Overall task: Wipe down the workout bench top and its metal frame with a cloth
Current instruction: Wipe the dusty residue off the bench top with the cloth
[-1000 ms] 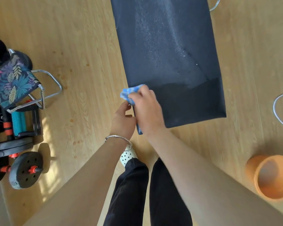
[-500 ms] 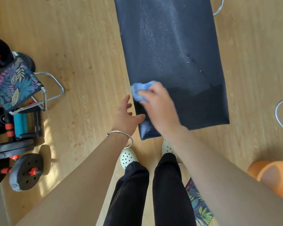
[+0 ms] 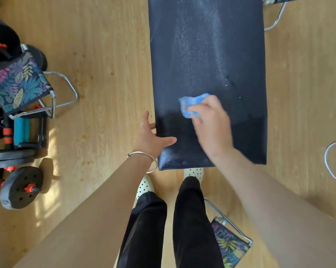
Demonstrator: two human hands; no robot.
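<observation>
Two hands work at the near end of the table [image 3: 205, 45], the dark padded workout bench top taken here as the landmark. Left of the table, a folding stool with leaf-print fabric [image 3: 18, 84] and a dumbbell [image 3: 20, 186] sit on the wooden floor [image 3: 109, 55], well apart from the work. At the table's near-left corner, the left hand [image 3: 149, 136] now lies open with fingers spread, thumb on the pad and the fingers along the left edge; it grasps nothing, whereas one second ago it was closed up against the right hand at that corner. Toward the table's centre, the right hand [image 3: 211, 122] holds the blue cloth [image 3: 194, 104] bunched under clenched fingers, pressed flat on the pad. Over the last second the cloth has travelled from the left edge inward, along the boundary between the darker near strip and the pale, dusty area beyond. Judged from this, the cross stroke is under way, the left hand serves as a brace, most of the top remains to be wiped, and the metal frame is not yet addressed.
</observation>
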